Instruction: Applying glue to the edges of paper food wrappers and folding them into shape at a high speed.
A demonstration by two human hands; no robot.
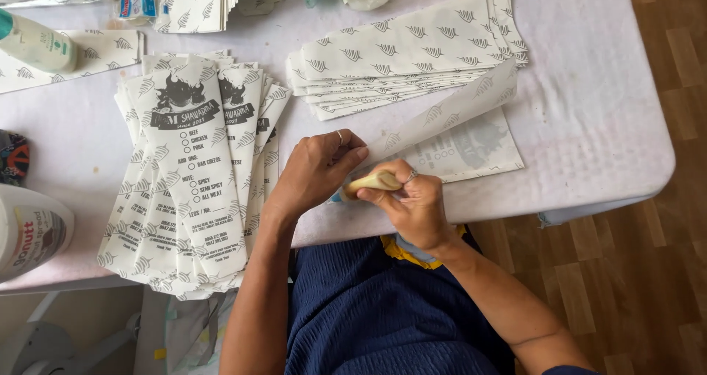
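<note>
White cloth covers the table (589, 125), which stands on a wooden plank floor (663, 272). At the table's near edge, the left hand (318, 170) presses flat, fingers closed together, on a folded printed paper sheet (449, 117) that runs from the near edge up towards the right. The right hand (412, 202), touching the left, grips a pale glue stick (372, 182) with curled fingers, its tip at the sheet's near end. A stack of finished printed paper bags (188, 176) lies towards the left edge, and a fanned pile of leaf-patterned sheets (412, 51) sits near the far edge.
</note>
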